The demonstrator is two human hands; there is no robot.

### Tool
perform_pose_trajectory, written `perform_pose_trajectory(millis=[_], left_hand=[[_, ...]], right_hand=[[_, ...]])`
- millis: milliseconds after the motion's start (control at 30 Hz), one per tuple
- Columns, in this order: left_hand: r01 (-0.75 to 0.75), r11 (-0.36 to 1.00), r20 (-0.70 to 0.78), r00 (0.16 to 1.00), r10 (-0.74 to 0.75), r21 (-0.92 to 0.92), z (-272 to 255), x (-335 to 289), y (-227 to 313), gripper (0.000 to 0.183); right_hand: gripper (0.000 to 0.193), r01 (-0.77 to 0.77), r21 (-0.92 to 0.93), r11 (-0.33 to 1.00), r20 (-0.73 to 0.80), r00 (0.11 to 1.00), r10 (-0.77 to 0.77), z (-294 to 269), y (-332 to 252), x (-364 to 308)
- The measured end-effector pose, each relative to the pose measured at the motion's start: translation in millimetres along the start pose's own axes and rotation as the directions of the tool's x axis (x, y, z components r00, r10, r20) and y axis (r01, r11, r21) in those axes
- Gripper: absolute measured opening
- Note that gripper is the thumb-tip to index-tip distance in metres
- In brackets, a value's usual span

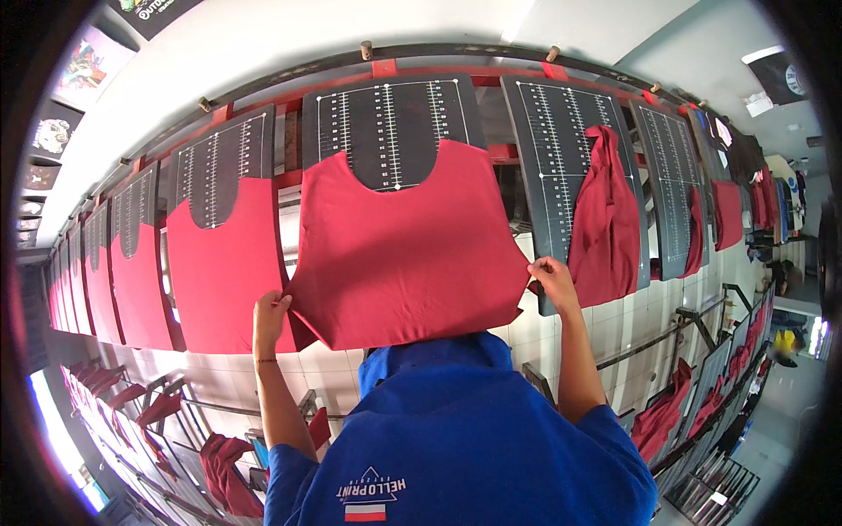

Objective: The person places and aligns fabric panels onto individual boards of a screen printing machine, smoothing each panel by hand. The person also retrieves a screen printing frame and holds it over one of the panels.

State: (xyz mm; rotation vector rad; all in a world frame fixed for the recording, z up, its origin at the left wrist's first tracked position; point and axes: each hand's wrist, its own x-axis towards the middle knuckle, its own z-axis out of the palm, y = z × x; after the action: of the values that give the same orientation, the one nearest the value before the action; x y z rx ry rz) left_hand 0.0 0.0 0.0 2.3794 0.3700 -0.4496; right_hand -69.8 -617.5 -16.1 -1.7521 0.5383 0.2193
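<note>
A dark red cut shirt panel [408,245] with a deep scooped neckline lies over a black board [364,114] marked with white ruler lines. Its upper part rests on the board, while the lower edge hangs toward my body. My left hand [269,321] pinches the panel's lower left side, thumb against fingers. On the opposite side, my right hand [554,280] grips the right edge between thumb and fingertips. The cloth is spread between both hands, with a soft shadow across its middle.
Left of me, a similar board carries a flat red panel [224,272], with several more beyond. To the right, a crumpled red cloth [605,228] hangs on a tilted board [548,158]. A red metal frame holds the boards. Behind me stand racks with more red cloth [230,469].
</note>
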Motion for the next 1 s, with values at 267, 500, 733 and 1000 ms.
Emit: perform_pose_trajectory(millis=[267, 500, 733, 1000], left_hand=[[0.054, 0.973, -0.124, 0.989, -0.084, -0.225, 23, -15, -13, 0.023], [-0.12, 0.945, -0.481, 0.876, -0.044, -0.305, 82, -20, -1, 0.018], [0.072, 0.607, -0.005, 0.992, -0.124, -0.791, 131, 6, -14, 0.02], [0.152, 0.59, -0.026, 0.959, -0.283, -0.793, 143, 24, -33, 0.021]], right_hand=[[0.013, -0.085, 0.029, 0.996, -0.019, 0.996, 0.085, 7, -24, -13], [0.019, 0.133, -0.18, 0.975, 0.02, 0.991, -0.132, 54, -11, -12], [0.021, 0.18, -0.398, 0.9, -0.165, 0.951, -0.263, 67, -8, -8], [0.034, 0.65, -0.587, 0.482, 0.307, 0.73, -0.611, 131, -69, -13]])
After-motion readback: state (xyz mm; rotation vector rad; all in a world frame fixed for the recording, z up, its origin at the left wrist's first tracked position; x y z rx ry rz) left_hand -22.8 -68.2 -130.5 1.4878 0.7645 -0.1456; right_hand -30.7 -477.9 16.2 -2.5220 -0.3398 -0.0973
